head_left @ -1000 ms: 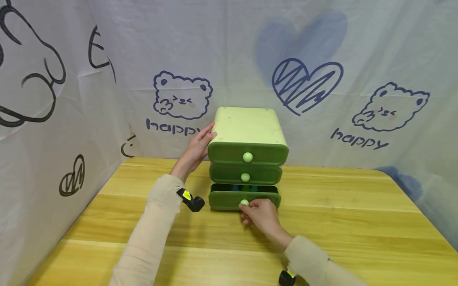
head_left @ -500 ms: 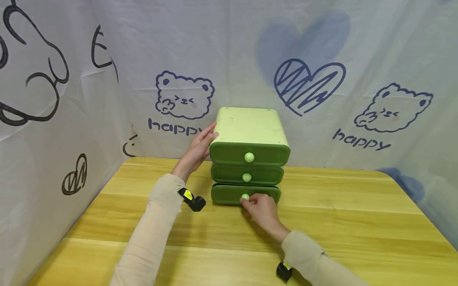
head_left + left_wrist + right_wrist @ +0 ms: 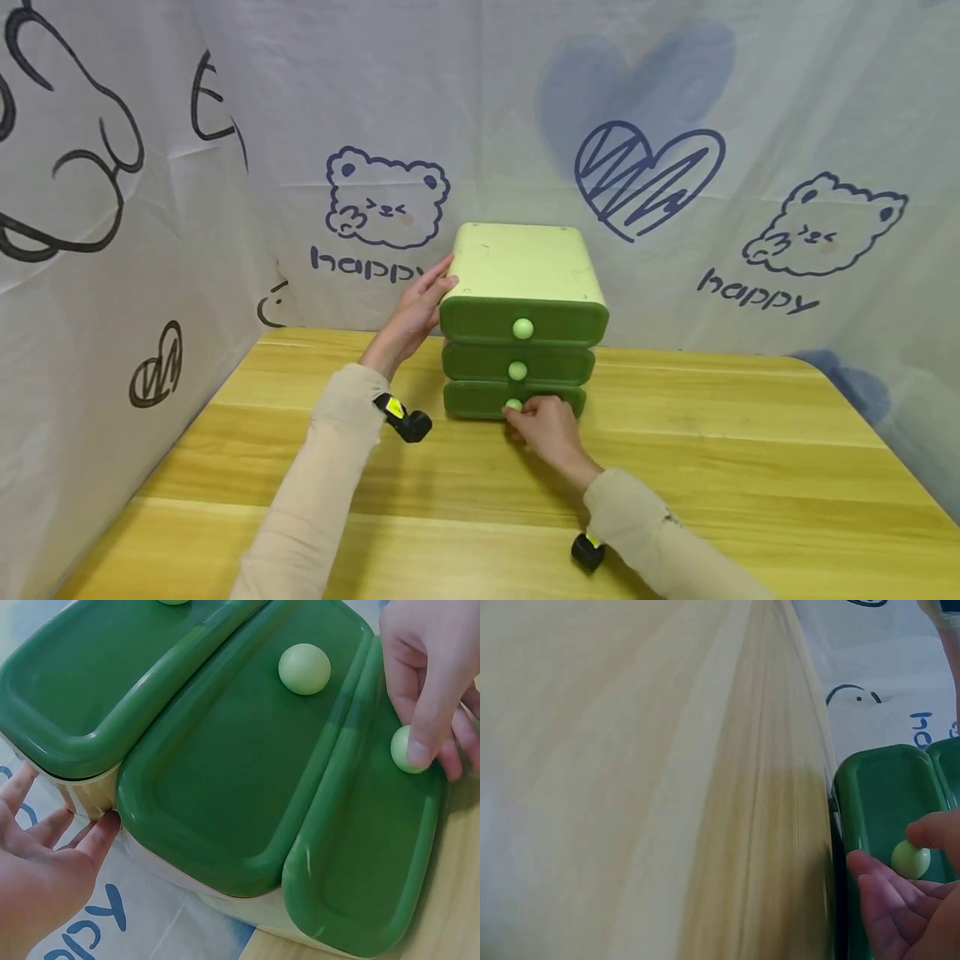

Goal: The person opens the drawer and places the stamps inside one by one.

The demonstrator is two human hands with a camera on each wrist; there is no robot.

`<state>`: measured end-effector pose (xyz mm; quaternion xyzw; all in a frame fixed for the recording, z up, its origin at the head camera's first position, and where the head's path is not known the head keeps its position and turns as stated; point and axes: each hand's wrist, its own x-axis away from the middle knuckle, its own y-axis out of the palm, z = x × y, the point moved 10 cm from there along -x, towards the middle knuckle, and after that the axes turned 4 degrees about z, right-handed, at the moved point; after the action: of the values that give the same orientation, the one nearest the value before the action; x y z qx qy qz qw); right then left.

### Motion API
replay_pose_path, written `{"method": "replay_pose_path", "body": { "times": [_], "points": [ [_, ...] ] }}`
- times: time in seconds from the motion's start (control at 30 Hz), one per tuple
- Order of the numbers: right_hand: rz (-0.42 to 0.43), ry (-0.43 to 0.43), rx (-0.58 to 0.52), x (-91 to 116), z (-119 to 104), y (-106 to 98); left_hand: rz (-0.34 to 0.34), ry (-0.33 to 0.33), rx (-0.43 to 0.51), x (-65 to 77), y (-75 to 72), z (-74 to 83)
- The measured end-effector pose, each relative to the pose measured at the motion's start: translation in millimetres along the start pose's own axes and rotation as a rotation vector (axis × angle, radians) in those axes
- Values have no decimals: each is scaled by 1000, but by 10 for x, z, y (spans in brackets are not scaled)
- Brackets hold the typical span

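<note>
A small three-drawer cabinet [image 3: 525, 262] with a pale yellow-green top and dark green fronts stands near the back of the table. Against its left side rests my left hand [image 3: 411, 321], fingers extended; the left wrist view shows those fingertips touching the side wall. My right hand [image 3: 549, 433] pinches the round pale green knob [image 3: 401, 750] of the bottom drawer [image 3: 472, 400] between thumb and fingers. That drawer sits flush in the cabinet, as do the middle drawer [image 3: 472, 364] and the top drawer [image 3: 480, 322]. Their contents are hidden.
The wooden table [image 3: 712, 467] spreads out on both sides and in front of the cabinet. Close behind it hangs a white cloth [image 3: 510, 100] with drawn bears and hearts, and a similar cloth [image 3: 217, 217] borders the left side.
The bottom drawer, partly pulled out a second ago with bluish and green things visible inside, has slid back in, pushed by my right hand. My left hand has stayed at the cabinet's side.
</note>
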<state>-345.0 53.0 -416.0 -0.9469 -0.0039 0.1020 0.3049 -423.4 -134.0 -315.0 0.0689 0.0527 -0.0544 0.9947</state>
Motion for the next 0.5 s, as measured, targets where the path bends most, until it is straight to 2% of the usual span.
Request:
{"method": "replay_pose_path", "body": {
  "times": [0.13,0.37,0.5],
  "points": [
    [-27,11,-9,13,34,41,0,-11,-6,21,-7,-22],
    [-61,-48,42,-37,-29,48,-6,20,12,2,-14,30],
    [-106,-45,54,-25,-15,77,45,31,-8,25,-63,19]
  ]
}}
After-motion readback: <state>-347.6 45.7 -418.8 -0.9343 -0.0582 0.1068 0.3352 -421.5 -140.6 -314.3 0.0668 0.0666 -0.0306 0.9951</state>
